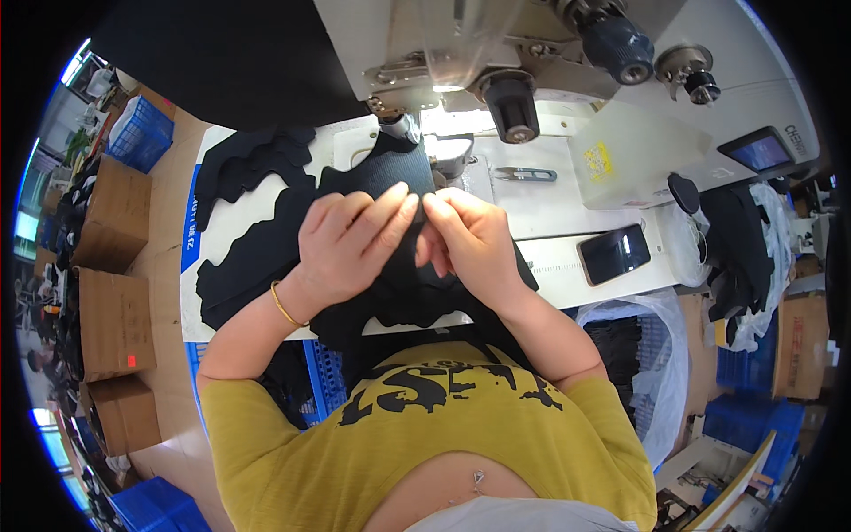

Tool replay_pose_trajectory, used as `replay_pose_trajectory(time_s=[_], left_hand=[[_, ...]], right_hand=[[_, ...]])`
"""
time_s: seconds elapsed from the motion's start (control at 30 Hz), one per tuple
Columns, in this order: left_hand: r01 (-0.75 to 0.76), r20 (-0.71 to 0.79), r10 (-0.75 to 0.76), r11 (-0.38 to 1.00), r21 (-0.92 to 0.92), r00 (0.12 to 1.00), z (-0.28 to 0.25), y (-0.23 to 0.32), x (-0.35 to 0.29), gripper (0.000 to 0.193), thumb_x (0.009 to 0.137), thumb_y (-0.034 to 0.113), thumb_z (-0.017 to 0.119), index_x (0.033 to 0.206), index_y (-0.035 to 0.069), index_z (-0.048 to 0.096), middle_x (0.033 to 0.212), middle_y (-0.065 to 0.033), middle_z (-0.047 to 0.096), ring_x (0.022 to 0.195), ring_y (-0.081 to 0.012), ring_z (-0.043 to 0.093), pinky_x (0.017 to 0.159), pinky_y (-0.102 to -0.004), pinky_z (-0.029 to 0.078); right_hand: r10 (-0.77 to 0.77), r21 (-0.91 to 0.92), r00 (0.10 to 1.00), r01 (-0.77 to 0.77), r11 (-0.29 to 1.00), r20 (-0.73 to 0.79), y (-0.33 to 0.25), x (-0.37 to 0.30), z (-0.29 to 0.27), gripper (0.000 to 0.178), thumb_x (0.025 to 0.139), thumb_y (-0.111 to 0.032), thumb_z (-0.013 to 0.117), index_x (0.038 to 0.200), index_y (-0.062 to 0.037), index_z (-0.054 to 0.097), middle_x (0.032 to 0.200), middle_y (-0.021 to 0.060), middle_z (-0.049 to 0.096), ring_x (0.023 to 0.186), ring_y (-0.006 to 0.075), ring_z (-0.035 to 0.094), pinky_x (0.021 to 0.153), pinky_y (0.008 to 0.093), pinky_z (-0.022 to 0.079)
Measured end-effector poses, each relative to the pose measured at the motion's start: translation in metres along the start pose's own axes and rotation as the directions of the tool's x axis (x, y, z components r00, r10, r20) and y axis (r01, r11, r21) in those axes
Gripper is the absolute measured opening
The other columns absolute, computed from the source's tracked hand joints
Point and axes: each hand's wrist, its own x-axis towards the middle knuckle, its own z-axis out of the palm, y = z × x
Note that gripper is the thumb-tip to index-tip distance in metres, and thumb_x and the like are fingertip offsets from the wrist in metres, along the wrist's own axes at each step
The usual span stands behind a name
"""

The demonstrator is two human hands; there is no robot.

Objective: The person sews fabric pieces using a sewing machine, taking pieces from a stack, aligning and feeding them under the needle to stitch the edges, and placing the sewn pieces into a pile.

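My left hand [359, 235], with a gold bangle on its wrist, has its fingers drawn together at the edge of a black fabric piece [377, 170]. Right beside it, my right hand [470, 244] pinches with thumb and forefinger at the same edge, its other fingers curled. The fabric's ribbed upper part reaches up to the presser area of a sewing machine [403, 127]. Its lower part hangs toward my lap behind my hands. What lies between the fingertips is mostly hidden. More black cut pieces [244, 266] are spread to the left on the white table [257, 213].
Thread snips [526, 175] and a dark phone [614, 254] lie on the table at the right. The machine's small screen [759, 151] is at upper right. A plastic-lined basket [660, 372] of black pieces stands below right. Cardboard boxes [115, 324] line the left floor.
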Motion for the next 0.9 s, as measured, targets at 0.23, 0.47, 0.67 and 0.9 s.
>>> replay_pose_trajectory(time_s=[0.23, 0.47, 0.67, 0.9], left_hand=[[0.023, -0.008, -0.023, 1.000, 0.004, 1.000, 0.014, -0.023, 0.008, 0.040, 0.067, 0.012, 0.064, 0.106, 0.011, 0.072, 0.113, 0.0021, 0.067, 0.087, -0.0156, 0.058, 0.076, -0.0296, 0.044], [0.027, -0.026, -0.028, 0.999, -0.017, 0.999, 0.025, -0.043, 0.016, 0.037, 0.065, 0.004, 0.065, 0.101, 0.011, 0.073, 0.106, 0.0006, 0.068, 0.089, -0.0193, 0.057, 0.077, -0.0333, 0.044], [0.059, -0.042, -0.059, 0.998, -0.001, 0.997, 0.032, -0.046, 0.020, 0.028, 0.070, 0.007, 0.068, 0.097, 0.009, 0.073, 0.102, 0.0015, 0.067, 0.088, -0.0186, 0.058, 0.077, -0.0324, 0.043], [0.448, 0.253, -0.385, 0.849, -0.280, 0.887, 0.023, -0.069, -0.015, 0.040, 0.089, 0.017, 0.060, 0.126, 0.002, 0.056, 0.121, -0.0129, 0.059, 0.111, -0.0276, 0.054, 0.095, -0.0362, 0.041]], right_hand=[[-0.084, 0.082, 0.996, 0.085, 0.993, -0.014, 0.004, 0.025, 0.002, 0.025, 0.101, -0.018, 0.049, 0.086, -0.0007, 0.061, 0.060, 0.0067, 0.063, 0.042, 0.0064, 0.048, 0.042, 0.0205, 0.036], [-0.058, 0.074, 0.998, 0.058, 0.996, 0.001, 0.010, 0.017, 0.001, 0.022, 0.100, -0.017, 0.051, 0.092, 0.0001, 0.064, 0.060, 0.0074, 0.063, 0.043, 0.0064, 0.049, 0.044, 0.0204, 0.036], [-0.063, 0.059, 0.998, 0.063, 0.996, 0.006, 0.014, 0.014, -0.004, 0.022, 0.100, -0.017, 0.051, 0.095, -0.0007, 0.065, 0.060, 0.0066, 0.063, 0.043, 0.0058, 0.048, 0.042, 0.0197, 0.034], [-0.383, -0.816, 0.913, 0.112, 0.567, -0.140, 0.030, -0.018, -0.055, 0.035, 0.083, -0.023, 0.074, 0.105, 0.0026, 0.063, 0.088, 0.0120, 0.063, 0.079, 0.0226, 0.061, 0.068, 0.0333, 0.050]])
